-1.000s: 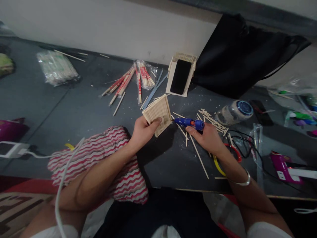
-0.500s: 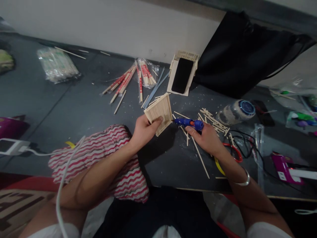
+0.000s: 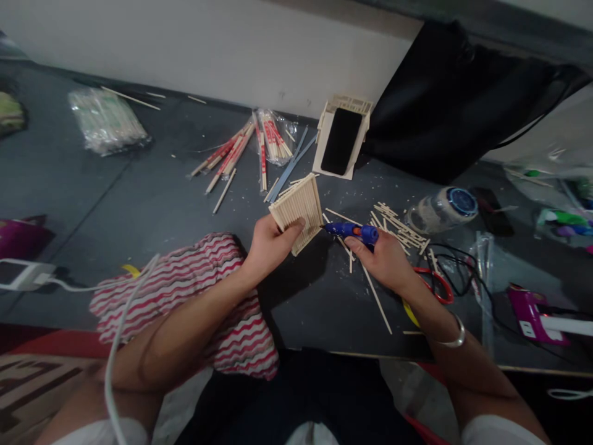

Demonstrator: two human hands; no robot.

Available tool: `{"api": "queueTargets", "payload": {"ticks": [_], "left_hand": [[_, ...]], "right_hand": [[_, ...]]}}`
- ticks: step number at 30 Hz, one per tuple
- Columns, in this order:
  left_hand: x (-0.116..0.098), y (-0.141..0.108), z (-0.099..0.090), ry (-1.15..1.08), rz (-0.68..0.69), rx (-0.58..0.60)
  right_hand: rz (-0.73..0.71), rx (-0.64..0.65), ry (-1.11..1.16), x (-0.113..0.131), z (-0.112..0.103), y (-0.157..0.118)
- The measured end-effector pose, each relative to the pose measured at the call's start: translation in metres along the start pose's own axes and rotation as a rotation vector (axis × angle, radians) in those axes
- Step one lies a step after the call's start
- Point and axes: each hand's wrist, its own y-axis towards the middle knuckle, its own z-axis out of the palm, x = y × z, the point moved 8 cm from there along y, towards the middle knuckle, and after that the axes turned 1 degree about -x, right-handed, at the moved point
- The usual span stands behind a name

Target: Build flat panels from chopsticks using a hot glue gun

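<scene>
My left hand (image 3: pixel 277 241) is closed around the lower left edge of a panel of wooden sticks (image 3: pixel 301 207), its thumb lying across the panel's face. The panel is tilted above the table, with sticks side by side and a strip along its right edge. In my right hand (image 3: pixel 383 258) is a blue glue gun (image 3: pixel 349 230), gripped with the thumb along its near side. The gun's nozzle points left and sits at the panel's lower right edge; whether it touches cannot be made out. Loose wooden sticks (image 3: pixel 393 225) lie behind and beside my right hand.
Paper-wrapped chopsticks (image 3: pixel 234 151) and a phone on a stand (image 3: pixel 341 142) are at the back. A clear jar (image 3: pixel 442 210) with a blue lid lies to the right, near red-handled scissors (image 3: pixel 442 285) and black cable. A striped cushion (image 3: pixel 185 278) sits under my left forearm.
My right hand and the glue gun's rear end have shifted slightly left and down. The nozzle stays by the panel's edge, and my left hand keeps its hold almost unmoved.
</scene>
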Motion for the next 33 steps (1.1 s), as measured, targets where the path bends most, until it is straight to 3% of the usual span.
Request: {"api": "queueTargets", "payload": {"ticks": [33], "left_hand": [[-0.0007, -0.0007, -0.0002, 0.029, 0.000, -0.010]], "right_hand": [[-0.031, -0.022, -0.161, -0.0004, 0.0006, -0.0008]]}}
